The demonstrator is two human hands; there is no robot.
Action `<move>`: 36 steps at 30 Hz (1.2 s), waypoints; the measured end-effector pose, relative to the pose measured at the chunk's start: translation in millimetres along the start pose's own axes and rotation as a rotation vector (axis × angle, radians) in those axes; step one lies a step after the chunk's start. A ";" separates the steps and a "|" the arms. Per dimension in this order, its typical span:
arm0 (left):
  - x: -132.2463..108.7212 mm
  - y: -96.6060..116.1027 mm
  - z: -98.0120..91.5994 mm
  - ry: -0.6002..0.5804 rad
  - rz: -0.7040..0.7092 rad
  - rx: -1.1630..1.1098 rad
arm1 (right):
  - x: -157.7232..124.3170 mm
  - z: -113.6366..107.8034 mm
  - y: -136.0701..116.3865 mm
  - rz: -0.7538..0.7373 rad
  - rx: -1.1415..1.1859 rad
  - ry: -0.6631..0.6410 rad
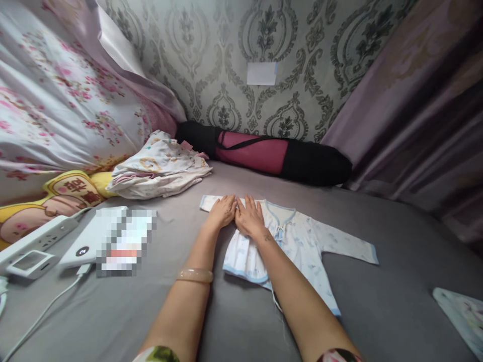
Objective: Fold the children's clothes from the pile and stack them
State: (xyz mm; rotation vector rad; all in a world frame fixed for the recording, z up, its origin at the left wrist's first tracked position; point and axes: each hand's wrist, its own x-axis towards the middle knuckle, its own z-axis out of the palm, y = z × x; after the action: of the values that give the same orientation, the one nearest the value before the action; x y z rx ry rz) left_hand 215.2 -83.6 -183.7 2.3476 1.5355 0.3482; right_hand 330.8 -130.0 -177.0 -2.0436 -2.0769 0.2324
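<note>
A small white baby shirt [298, 241] with light blue trim and a blue print lies spread on the grey sheet, its front tied with a small white bow. Its right-hand sleeve stretches out to the right. My left hand [223, 211] lies flat on the left-hand sleeve, whose cuff shows beyond the fingers. Close beside it, my right hand [249, 215] rests flat on the shirt near that sleeve's shoulder, fingers extended. Neither hand grips the cloth. A thin white tie string hangs from the lower hem, partly behind my right forearm.
A power strip [41, 239], a white power bank [94, 236] with a cable and a blurred-out item lie at the left. Folded cloths [160, 168] are behind them. A black and red long bag [260, 153] lies along the wall. At the right edge is a pale flat item [462, 314].
</note>
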 end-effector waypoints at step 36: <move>-29.7 -20.1 -21.2 0.544 -0.361 -0.016 | -110.1 -65.9 89.1 0.047 0.414 0.106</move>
State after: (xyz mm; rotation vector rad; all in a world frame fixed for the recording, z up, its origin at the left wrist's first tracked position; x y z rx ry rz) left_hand 178.6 -100.7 -172.8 1.9944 2.1365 0.9560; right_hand 435.3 -240.7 -141.8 -1.8111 -1.7437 0.5034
